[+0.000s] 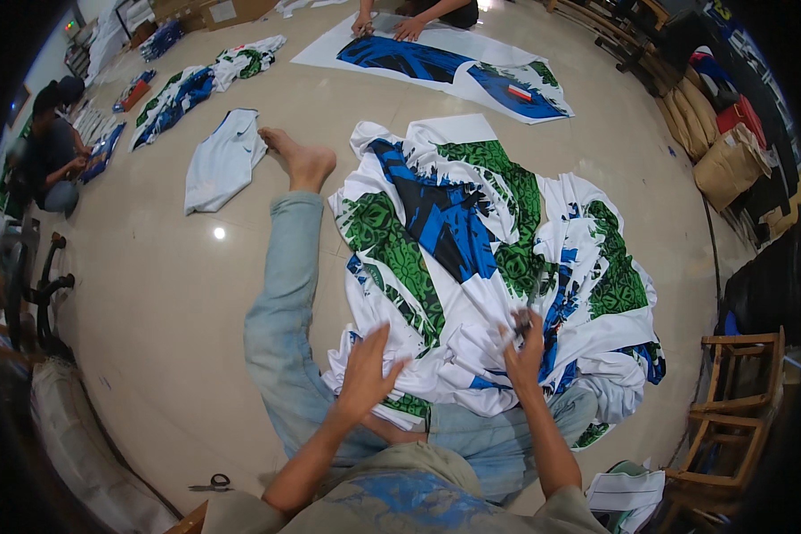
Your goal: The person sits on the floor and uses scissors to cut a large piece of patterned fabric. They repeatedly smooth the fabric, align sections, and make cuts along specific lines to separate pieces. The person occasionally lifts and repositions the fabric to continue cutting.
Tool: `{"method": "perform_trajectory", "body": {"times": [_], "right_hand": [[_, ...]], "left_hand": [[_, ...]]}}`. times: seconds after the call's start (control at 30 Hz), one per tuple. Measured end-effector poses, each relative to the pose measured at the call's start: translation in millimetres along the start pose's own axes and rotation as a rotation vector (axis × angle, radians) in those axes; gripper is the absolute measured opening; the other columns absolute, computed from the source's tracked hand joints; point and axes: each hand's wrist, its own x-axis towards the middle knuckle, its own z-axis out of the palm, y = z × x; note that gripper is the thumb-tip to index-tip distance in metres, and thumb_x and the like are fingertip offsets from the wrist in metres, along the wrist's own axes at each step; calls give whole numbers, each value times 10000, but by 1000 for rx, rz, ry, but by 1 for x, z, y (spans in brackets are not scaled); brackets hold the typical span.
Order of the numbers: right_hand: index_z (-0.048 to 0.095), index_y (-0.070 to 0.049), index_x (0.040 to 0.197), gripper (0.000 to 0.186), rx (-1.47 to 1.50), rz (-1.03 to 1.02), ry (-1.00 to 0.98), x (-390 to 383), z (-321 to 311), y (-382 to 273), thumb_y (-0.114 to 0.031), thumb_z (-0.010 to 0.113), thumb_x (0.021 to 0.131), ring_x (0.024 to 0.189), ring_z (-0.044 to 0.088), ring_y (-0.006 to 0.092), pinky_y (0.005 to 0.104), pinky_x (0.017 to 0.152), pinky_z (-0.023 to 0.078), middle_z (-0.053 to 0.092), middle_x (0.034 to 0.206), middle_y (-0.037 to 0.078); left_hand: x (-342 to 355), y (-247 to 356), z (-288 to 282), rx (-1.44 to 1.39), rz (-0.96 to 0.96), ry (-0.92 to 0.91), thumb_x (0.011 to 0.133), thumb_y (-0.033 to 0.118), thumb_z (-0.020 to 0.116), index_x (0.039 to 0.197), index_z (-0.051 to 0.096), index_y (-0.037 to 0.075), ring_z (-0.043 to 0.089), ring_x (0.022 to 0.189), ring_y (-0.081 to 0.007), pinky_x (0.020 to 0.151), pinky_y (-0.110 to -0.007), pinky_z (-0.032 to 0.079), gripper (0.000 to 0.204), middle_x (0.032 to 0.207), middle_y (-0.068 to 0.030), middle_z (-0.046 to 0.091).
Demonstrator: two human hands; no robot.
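Sitting on floor, person kept scissors [211,484] lying far left near knee. Left hand [368,372] was open, fingers spread, pressing on printed fabric pile [489,258] over lap. Right hand [524,350] was closed, pinching fabric edge with small dark tool; tool kind unclear. Wooden chair [730,405] stood at right.

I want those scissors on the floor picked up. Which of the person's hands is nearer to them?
Left. The left hand rests on the printed fabric pile, up and right of the scissors; the right hand lies farther right, across the pile.
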Motion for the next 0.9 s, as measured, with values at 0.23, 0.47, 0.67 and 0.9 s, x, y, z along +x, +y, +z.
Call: {"method": "perform_trajectory", "body": {"times": [0.23,0.47,0.67,0.9], "right_hand": [[358,32,1372,590,-84,-374,-207,179,142,-1,-131,628,873,1202,503,439,427,1022,413,474,1313,274],[443,-23,1311,508,-485,-19,92,203,57,118,-208,607,868,1140,529,422,475,958,431,529,1240,236],[393,20,1372,530,-827,135,124,85,-108,173,-152,580,907,1218,478,446,448,995,419,460,1341,260],[434,57,1329,544,-562,41,237,73,-99,128,-63,632,837,1214,493,394,415,1049,371,508,1279,245]], "left_hand": [[119,-74,41,366,66,204,948,435,540,1489,286,-28,164,1458,-398,1173,-524,128,756,1573,-224,209],[63,-85,47,579,-83,38,931,610,453,1503,266,-16,98,1476,-395,1167,-567,68,868,1583,-239,164],[-34,-58,41,537,-305,-101,847,712,504,1507,274,9,126,1440,-494,1134,-626,113,991,1562,-310,140],[17,-36,-37,72,-374,-139,902,347,643,1322,525,-20,549,1196,-389,1004,-433,427,570,1308,-259,550]]}}
